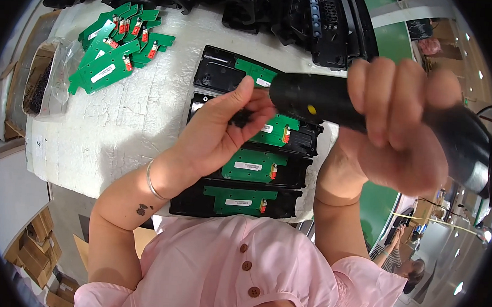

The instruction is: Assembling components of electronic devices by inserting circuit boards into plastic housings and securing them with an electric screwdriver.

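My right hand (395, 119) is wrapped round a thick black electric screwdriver (315, 99) with a yellow dot on its side. The tool lies nearly level, its front end pointing left. Close to that end, my left hand (225, 116) curls its fingers around small dark pieces that look like screws; the thumb points up. The bit is hidden by the left fingers. Beneath both hands, several black plastic housings lie in a column. A green circuit board (248, 166) sits in one housing (289, 172), and the nearest housing (190, 203) also carries a board.
Loose green circuit boards (103, 74) with red-and-white connectors are heaped at the left of the white foam-like work surface (141, 131). Beside them stands a plastic-lined box (41, 81) of small dark parts. More black mouldings (242, 14) line the back. Another person (404, 267) is at the right.
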A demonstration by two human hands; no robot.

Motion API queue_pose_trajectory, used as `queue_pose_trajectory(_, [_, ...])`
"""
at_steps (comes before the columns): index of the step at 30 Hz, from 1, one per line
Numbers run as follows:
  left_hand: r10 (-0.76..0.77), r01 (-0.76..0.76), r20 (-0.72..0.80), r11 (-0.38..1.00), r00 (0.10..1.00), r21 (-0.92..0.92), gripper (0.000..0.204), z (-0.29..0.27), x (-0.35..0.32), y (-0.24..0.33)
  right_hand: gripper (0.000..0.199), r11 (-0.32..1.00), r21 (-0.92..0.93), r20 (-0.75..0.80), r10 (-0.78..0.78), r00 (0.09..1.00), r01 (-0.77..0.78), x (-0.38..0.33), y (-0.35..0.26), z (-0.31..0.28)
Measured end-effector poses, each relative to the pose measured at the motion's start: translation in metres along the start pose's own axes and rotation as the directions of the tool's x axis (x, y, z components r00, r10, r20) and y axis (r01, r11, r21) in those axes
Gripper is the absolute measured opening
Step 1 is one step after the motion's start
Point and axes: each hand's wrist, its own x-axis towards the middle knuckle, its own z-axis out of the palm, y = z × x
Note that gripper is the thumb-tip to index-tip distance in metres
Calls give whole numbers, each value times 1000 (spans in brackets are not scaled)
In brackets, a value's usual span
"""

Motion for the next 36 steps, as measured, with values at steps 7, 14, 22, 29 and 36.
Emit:
queue_pose_trajectory(7, [-65,89,-117,973,991,212,40,4,-1,-9,21,981,-114,-430,96,898,-159,23,68,-6])
queue_pose_trajectory(14, [-30,65,-91,910,995,409,22,10,-7,-5,22,974,-118,-366,140,920,-195,27,83,-15])
queue_pose_trajectory(22, [-12,66,-132,906,991,419,18,5,-4,-7,17,953,-167,-323,189,928,-252,32,88,-14])
queue_pose_trajectory(29, [70,-21,-151,953,986,303,19,1,-4,-2,16,948,-188,-323,185,928,-255,33,83,-9])
queue_pose_trajectory(36, [132,-99,-186,979,974,179,19,-2,2,4,28,999,44,-95,22,995,-18,14,2,-9])
